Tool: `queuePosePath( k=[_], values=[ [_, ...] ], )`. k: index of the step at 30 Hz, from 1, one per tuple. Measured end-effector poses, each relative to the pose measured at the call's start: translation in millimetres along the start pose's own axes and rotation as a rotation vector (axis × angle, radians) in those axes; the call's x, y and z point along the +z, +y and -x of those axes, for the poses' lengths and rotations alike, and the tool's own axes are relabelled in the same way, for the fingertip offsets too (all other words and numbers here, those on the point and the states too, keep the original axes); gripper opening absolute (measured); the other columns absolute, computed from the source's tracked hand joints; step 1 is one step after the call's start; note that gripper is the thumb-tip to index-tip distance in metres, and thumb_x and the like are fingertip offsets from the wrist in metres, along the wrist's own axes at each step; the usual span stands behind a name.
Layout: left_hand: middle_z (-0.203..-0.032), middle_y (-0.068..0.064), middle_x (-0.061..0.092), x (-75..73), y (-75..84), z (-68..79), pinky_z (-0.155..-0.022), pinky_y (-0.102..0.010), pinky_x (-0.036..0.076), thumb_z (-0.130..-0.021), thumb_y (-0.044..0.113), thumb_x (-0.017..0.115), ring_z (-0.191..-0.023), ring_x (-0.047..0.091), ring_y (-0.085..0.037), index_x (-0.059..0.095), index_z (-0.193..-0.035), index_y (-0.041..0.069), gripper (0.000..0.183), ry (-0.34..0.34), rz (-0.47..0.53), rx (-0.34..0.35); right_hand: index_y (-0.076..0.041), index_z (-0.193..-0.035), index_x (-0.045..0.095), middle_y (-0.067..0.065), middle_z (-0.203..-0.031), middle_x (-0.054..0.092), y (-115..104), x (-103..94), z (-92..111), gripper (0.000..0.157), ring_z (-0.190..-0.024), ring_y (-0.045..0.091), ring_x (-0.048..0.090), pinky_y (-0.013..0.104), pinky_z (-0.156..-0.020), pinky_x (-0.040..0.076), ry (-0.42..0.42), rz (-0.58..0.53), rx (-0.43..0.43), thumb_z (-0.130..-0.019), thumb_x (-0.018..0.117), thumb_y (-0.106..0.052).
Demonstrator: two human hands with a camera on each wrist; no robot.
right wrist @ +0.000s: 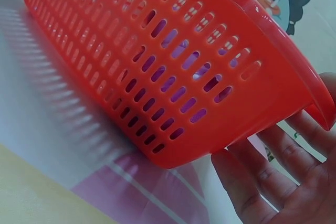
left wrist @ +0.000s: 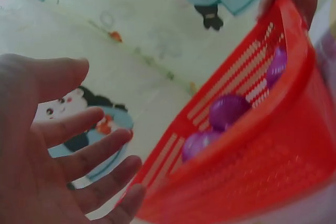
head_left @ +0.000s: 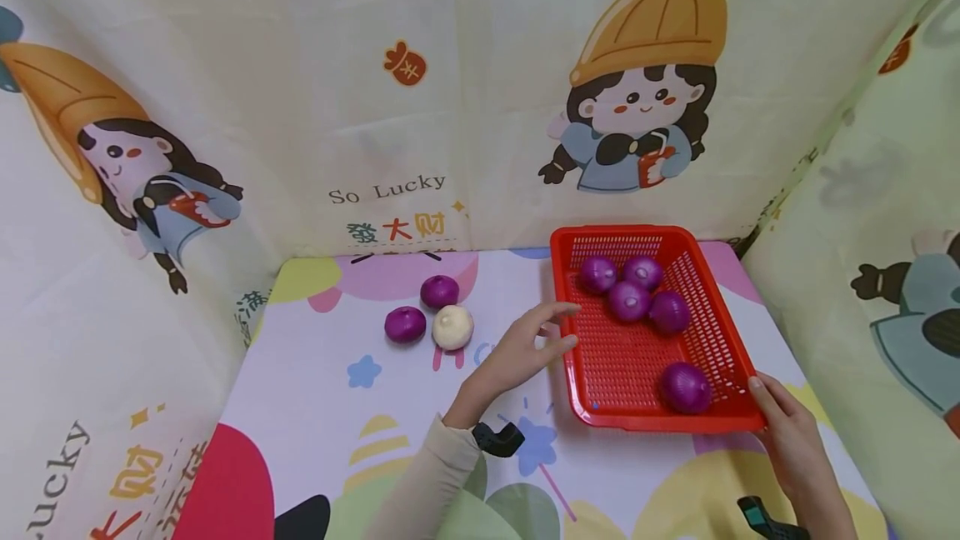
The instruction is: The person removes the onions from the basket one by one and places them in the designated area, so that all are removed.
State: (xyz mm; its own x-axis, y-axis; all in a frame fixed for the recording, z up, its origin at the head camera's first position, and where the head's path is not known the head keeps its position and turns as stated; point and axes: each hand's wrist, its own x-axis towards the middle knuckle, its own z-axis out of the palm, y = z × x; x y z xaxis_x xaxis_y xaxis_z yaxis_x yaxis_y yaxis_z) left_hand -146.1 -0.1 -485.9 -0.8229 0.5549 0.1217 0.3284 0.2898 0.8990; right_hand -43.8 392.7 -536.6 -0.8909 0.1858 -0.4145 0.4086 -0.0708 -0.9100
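Observation:
A red plastic basket (head_left: 615,373) holds several purple onions (head_left: 628,302); most are grouped toward its far side, and one purple onion (head_left: 686,387) lies apart near the front right. My right hand (head_left: 791,432) grips the basket's near right corner, thumb over the rim and fingers (right wrist: 278,182) beneath it. Beside the left rim, my left hand (head_left: 521,348) holds nothing, its fingers (left wrist: 89,153) spread. To the left on the table lie two purple onions (head_left: 405,325) and a white onion (head_left: 453,328), close together.
The table is covered with a printed cloth (head_left: 300,390). Patterned cloth walls (head_left: 495,107) rise behind it and on both sides. The basket's far rim lies close to the back wall.

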Motion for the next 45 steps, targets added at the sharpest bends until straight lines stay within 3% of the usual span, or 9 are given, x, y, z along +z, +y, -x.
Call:
queuePosePath(
  k=[5,9,12,17,23,28,32,39,45],
  values=[
    [-0.146,0.002,0.06,16.6,14.1,-21.6,-0.104,-0.026,0.052,-0.103,0.036,0.063,-0.127,0.058,-0.009,0.052,-0.15,0.019,0.051,-0.188,0.12,-0.002,-0.043,-0.125,0.058,-0.034,-0.101,0.065,-2.5,-0.7,-0.7,0.019,-0.087,-0.006,0.068,0.012,-0.072,0.057,-0.003,-0.011,-0.014,-0.108,0.052,-0.041],
    [-0.148,0.002,0.059,30.7,24.9,-41.0,-0.103,-0.02,0.052,-0.101,0.037,0.065,-0.129,0.056,-0.002,0.052,-0.15,0.021,0.052,-0.314,0.088,0.007,-0.043,-0.124,0.058,-0.034,-0.1,0.065,-3.3,-1.1,-1.1,0.017,-0.086,-0.006,0.068,0.013,-0.072,0.057,-0.001,-0.021,-0.016,-0.108,0.053,-0.04],
    [-0.15,0.002,0.059,40.3,31.9,-54.5,-0.104,-0.018,0.051,-0.101,0.037,0.066,-0.134,0.056,-0.004,0.051,-0.151,0.02,0.055,-0.392,0.035,0.008,-0.044,-0.123,0.059,-0.034,-0.1,0.065,-3.2,-1.2,-1.1,0.017,-0.086,-0.006,0.068,0.013,-0.071,0.057,0.002,-0.023,-0.016,-0.107,0.053,-0.041],
    [-0.15,0.005,0.059,56.9,39.6,-74.5,-0.103,-0.016,0.05,-0.101,0.035,0.068,-0.137,0.056,-0.011,0.051,-0.152,0.022,0.055,-0.5,-0.009,-0.014,-0.043,-0.118,0.062,-0.031,-0.099,0.067,-1.4,-3.6,1.1,0.014,-0.085,-0.004,0.069,0.014,-0.071,0.058,-0.002,-0.051,-0.033,-0.107,0.054,-0.039],
    [-0.154,0.002,0.056,79.4,43.2,-94.5,-0.107,-0.018,0.048,-0.1,0.03,0.071,-0.143,0.052,-0.01,0.05,-0.153,0.023,0.058,-0.569,-0.001,-0.127,-0.043,-0.114,0.064,-0.03,-0.099,0.068,0.5,-5.1,2.7,0.013,-0.084,-0.003,0.069,0.014,-0.071,0.058,-0.004,-0.062,-0.037,-0.108,0.053,-0.038],
    [-0.155,0.003,0.054,94.2,43.3,-104.8,-0.11,-0.02,0.047,-0.098,0.025,0.073,-0.143,0.05,-0.008,0.05,-0.153,0.019,0.06,-0.585,-0.044,-0.282,-0.044,-0.115,0.062,-0.031,-0.099,0.068,1.5,-2.8,1.1,0.013,-0.084,-0.003,0.069,0.014,-0.071,0.058,-0.009,-0.049,-0.021,-0.108,0.053,-0.039],
    [-0.15,0.006,0.057,106.6,41.7,-111.5,-0.111,-0.024,0.047,-0.097,0.023,0.075,-0.131,0.054,-0.006,0.056,-0.149,0.019,0.055,-0.51,-0.054,-0.395,-0.044,-0.119,0.06,-0.032,-0.1,0.067,1.7,-1.2,0.3,0.014,-0.085,-0.005,0.069,0.013,-0.071,0.057,-0.01,-0.03,-0.016,-0.108,0.052,-0.04],
    [-0.137,0.01,0.063,123.3,38.0,-119.2,-0.112,-0.032,0.048,-0.094,0.023,0.077,-0.12,0.058,-0.011,0.065,-0.138,0.019,0.045,-0.408,0.038,-0.604,-0.043,-0.118,0.059,-0.033,-0.099,0.066,2.1,-1.1,0.5,0.013,-0.086,-0.004,0.069,0.013,-0.071,0.057,-0.009,-0.024,-0.016,-0.108,0.052,-0.04],
    [-0.127,0.007,0.061,128.6,36.2,-115.9,-0.105,-0.037,0.053,-0.094,0.021,0.077,-0.111,0.062,-0.024,0.065,-0.131,0.013,0.04,-0.402,0.145,-0.686,-0.042,-0.115,0.064,-0.028,-0.1,0.069,4.6,-0.9,1.4,0.015,-0.085,0.0,0.071,0.015,-0.072,0.059,-0.025,-0.066,-0.067,-0.109,0.051,-0.035]
  ],
)
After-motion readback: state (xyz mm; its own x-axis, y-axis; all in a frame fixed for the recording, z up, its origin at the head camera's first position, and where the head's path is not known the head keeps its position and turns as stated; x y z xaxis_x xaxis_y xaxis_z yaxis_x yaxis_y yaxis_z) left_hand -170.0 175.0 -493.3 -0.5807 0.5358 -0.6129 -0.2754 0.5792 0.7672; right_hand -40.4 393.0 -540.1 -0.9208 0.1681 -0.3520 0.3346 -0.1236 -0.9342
